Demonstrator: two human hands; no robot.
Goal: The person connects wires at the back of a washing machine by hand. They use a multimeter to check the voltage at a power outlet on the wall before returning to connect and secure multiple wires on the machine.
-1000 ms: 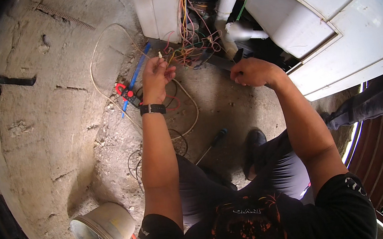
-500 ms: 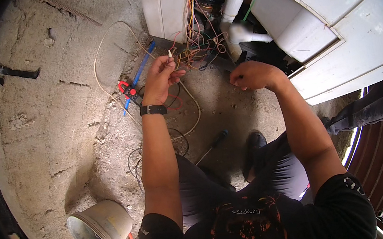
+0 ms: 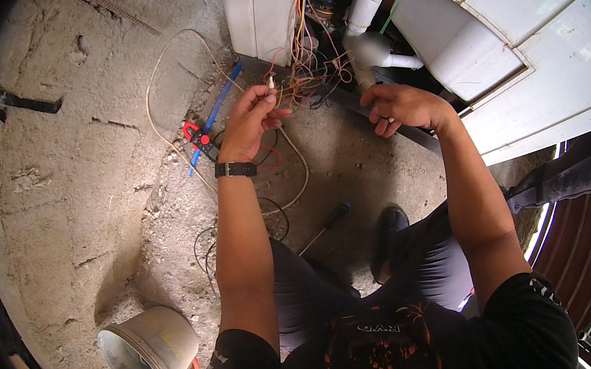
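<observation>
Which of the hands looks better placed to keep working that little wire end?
Probably the left hand: its fingertips already pinch the wire end drawn from the wire bundle. The right hand hangs beside the bundle with fingers curled, apparently holding nothing.

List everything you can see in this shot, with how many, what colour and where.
wire bundle: one tangle, orange, red and yellow, hanging from the open white cabinet
white pipe: one, inside the cabinet
clamp meter: one, red and black, on the ground left of the left hand
screwdriver: one, dark handle, on the ground between the arms
bucket: one, grey, lower left
wristwatch: one, black, left wrist
left hand: pinching a wire end
right hand: beside the bundle, grip unclear
</observation>
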